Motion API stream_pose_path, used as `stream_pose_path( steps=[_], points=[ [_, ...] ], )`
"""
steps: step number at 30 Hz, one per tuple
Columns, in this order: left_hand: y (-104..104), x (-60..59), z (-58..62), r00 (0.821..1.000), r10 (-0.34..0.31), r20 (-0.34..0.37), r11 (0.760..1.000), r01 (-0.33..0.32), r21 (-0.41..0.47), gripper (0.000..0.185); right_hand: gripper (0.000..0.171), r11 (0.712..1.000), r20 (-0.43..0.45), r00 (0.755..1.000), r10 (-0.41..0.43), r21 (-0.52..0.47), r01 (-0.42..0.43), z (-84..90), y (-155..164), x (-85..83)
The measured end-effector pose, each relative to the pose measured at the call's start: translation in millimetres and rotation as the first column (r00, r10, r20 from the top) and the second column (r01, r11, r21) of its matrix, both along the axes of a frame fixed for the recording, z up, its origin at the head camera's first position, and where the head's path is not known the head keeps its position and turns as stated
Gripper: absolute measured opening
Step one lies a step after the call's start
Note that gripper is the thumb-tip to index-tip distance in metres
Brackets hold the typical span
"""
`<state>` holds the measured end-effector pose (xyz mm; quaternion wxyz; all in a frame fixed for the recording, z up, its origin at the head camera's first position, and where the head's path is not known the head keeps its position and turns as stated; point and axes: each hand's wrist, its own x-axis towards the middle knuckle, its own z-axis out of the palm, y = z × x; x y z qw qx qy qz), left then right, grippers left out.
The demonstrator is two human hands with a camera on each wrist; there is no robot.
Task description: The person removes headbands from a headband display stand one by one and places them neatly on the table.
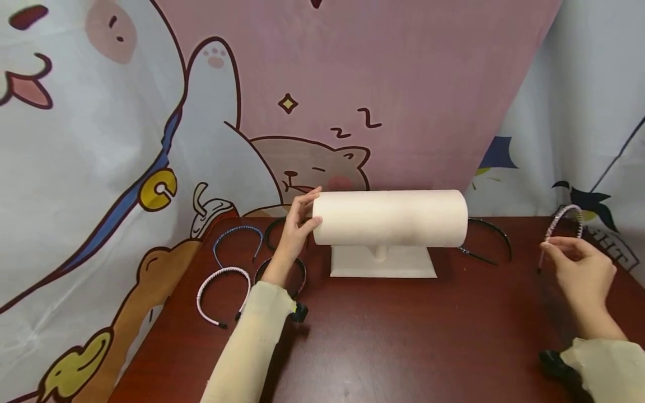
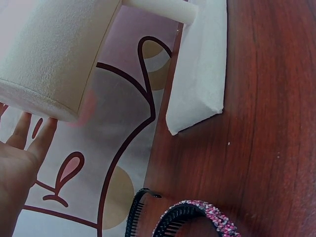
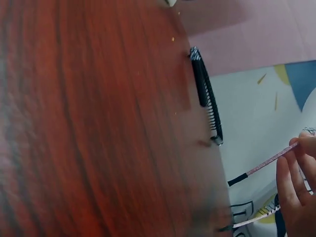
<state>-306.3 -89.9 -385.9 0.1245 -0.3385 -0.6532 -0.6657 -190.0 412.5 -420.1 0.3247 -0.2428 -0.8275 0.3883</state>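
A cream padded cylinder [image 1: 390, 218] lies level on a post above its flat base [image 1: 383, 262]. At its left end is my left hand [image 1: 293, 232]; in the left wrist view the fingers [image 2: 43, 138] reach fairly straight to the end rim. On the far right, my right hand [image 1: 587, 271] pinches one side of a pale pink headband [image 1: 554, 221], which stands upright with its arch on top. In the right wrist view a dark tip ends that pink headband [image 3: 266, 164]. That hand is partly cut off there.
Left of the stand lie a blue headband [image 1: 237, 228], a pale pink-white headband [image 1: 201, 294], a dark headband [image 1: 269, 229] and a sparkly pink-and-black headband [image 2: 217, 215]. Behind the stand's right end lies a black headband [image 1: 496, 229]. A cartoon-printed cloth [image 1: 428, 84] hangs behind the brown table [image 1: 403, 336].
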Motion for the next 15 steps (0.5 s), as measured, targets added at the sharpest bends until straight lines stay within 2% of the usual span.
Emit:
stream_pose_path(
  steps=[4,7,10,13,15],
  points=[
    [0.0,3.0,-0.6,0.999,0.004,0.034,1.000,-0.004,-0.003,0.045,0.030,0.999,0.134,0.990,0.042,0.014,-0.045,-6.2,10.6,-4.1],
    [1.0,4.4,-1.8,0.998,-0.003,0.055,1.000,0.003,0.008,0.046,0.043,0.994,0.188,0.977,0.096,0.033,-0.104,-11.7,17.3,-6.7],
    [1.9,5.2,-3.2,0.998,-0.013,0.064,1.000,0.012,0.012,0.047,0.048,0.991,0.231,0.966,0.117,0.030,-0.127,-17.1,22.8,-8.9],
    [2.0,5.7,-4.1,0.998,-0.010,0.065,1.000,0.009,0.004,0.046,0.041,0.991,0.262,0.957,0.125,0.004,-0.130,-20.9,26.8,-12.2],
    [1.8,5.4,-4.6,0.998,-0.008,0.061,1.000,0.007,0.002,0.045,0.022,0.984,0.243,0.955,0.173,-0.085,-0.156,-23.1,28.8,-15.1]
  ],
)
